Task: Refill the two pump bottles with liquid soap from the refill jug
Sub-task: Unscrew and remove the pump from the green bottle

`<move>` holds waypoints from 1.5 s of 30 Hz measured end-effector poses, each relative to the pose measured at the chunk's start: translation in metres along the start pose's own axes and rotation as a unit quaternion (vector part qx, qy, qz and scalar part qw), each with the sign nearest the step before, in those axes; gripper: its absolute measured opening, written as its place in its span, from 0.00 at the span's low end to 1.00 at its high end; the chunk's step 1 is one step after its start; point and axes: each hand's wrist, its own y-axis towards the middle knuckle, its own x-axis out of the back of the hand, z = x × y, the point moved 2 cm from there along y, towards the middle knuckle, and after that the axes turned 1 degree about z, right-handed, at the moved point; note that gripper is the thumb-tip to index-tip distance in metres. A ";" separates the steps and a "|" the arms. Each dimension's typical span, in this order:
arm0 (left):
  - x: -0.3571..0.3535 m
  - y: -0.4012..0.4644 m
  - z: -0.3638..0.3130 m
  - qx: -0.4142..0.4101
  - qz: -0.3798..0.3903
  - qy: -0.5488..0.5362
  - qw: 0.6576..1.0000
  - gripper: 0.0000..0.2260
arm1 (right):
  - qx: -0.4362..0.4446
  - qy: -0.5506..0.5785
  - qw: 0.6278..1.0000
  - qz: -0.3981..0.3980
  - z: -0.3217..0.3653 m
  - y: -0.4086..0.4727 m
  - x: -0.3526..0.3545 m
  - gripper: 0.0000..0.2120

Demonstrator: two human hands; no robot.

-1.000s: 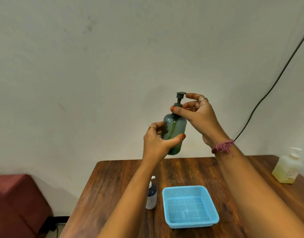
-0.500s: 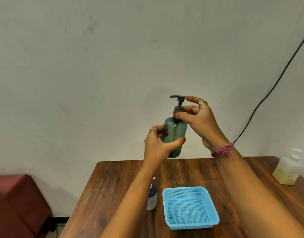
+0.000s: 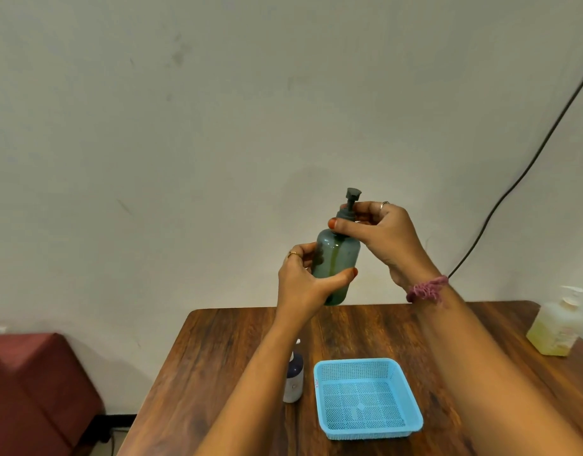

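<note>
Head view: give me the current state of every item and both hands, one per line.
Green pump bottle: held up above the table, upright, pump on.
Left hand: grips the green bottle's body.
Right hand: pinches the pump collar.
Blue basket: on the table, nothing in it.
Small dark bottle: standing, partly hidden by the left arm.
Yellow pump bottle: standing at the table's right edge, pump on.

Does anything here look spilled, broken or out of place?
Nothing stands out. The green pump bottle is held upright above the table, left hand round its body, right hand at the pump collar. The blue basket sits flat, and no spill shows on the wood.
</note>
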 end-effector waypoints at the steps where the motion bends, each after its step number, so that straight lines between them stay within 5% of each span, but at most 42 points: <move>1: 0.000 0.000 0.001 -0.001 0.001 0.002 1.000 0.28 | -0.002 0.010 1.000 -0.001 0.000 0.000 0.001 0.19; 45: 0.013 -0.040 0.083 0.101 0.010 -0.025 0.994 0.32 | -0.089 0.213 0.962 -0.144 -0.032 -0.024 0.040 0.10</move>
